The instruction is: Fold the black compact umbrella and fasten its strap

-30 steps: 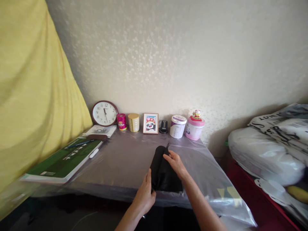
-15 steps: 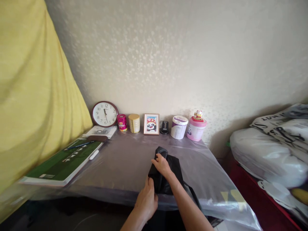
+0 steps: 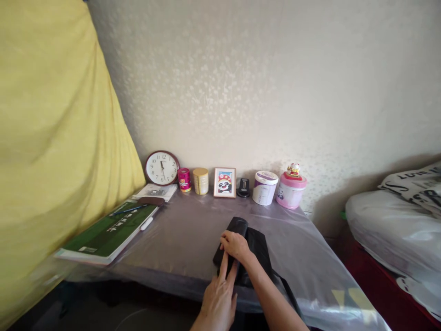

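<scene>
A black, thin, folded sheet [image 3: 257, 248], fabric or plastic, lies near the table's front edge; its exact kind I cannot tell. Its left part is rolled or folded into a narrow bundle [image 3: 238, 225], and a strip of it trails over the front edge at the right. My right hand [image 3: 234, 244] is closed over the bundle from above, fingertips toward the left. Just below, my left hand [image 3: 220, 292] has its index and middle fingers stretched out and apart, lying along the black material near my right fingers.
The table [image 3: 179, 239] has a clear plastic cover. At the back stand a clock [image 3: 161, 168], tins, a framed panda picture [image 3: 224, 183] and tubs. A green book [image 3: 110, 230] lies left by a yellow curtain [image 3: 69, 138]. Bagged bedding [image 3: 392, 230] is at the right.
My left hand has gone from gripping the black sheet's lower edge to stretched fingers on it. My right hand has settled lower over the bundle. The view has shifted slightly left.
</scene>
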### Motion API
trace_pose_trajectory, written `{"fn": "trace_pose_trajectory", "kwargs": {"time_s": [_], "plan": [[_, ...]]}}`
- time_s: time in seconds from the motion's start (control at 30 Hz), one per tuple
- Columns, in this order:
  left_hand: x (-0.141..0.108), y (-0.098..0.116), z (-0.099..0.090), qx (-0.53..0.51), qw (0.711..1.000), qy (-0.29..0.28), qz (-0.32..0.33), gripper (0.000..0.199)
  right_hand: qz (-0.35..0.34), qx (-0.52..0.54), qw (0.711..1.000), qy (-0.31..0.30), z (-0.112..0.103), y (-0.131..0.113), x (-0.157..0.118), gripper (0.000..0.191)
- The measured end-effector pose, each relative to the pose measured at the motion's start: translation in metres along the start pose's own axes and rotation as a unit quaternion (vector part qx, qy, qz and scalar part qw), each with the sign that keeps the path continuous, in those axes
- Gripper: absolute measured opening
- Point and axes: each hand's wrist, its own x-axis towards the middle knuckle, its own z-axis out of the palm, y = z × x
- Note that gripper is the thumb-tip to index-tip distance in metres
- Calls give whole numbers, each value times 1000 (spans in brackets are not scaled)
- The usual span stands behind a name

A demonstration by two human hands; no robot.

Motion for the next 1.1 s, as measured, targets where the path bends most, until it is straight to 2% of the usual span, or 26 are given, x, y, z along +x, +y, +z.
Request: {"fn": "trace_pose_trajectory", "kwargs": {"time_s": [0.13, 0.23, 0.37, 0.53, 0.77, 1.0, 1.1], "plan": [[11, 1, 1, 6, 1000, -20, -13, 81, -37, 4, 999, -12, -2, 1, -4, 23], [15, 1, 0, 12, 999, -32, -25, 85, -108, 58, 992, -20, -3, 6, -12, 25], [18, 4, -1, 43, 997, -45, -42, 86, -213, 108, 971, 26, -2, 15, -29, 28], [22, 6, -2, 52, 995, -67, -60, 99, -289, 54, 954, 58, 3, 32, -25, 32], [29, 3, -4, 32, 991, -103, -83, 100, -262, -29, 962, 68, 3, 62, 27, 35], [35, 4, -8, 21, 985, -114, -131, 87, -234, -46, 969, 67, 1, 84, 75, 43], [34, 5, -13, 7, 985, -115, -125, 90, -188, -62, 978, 72, -3, 92, 87, 42]]}}
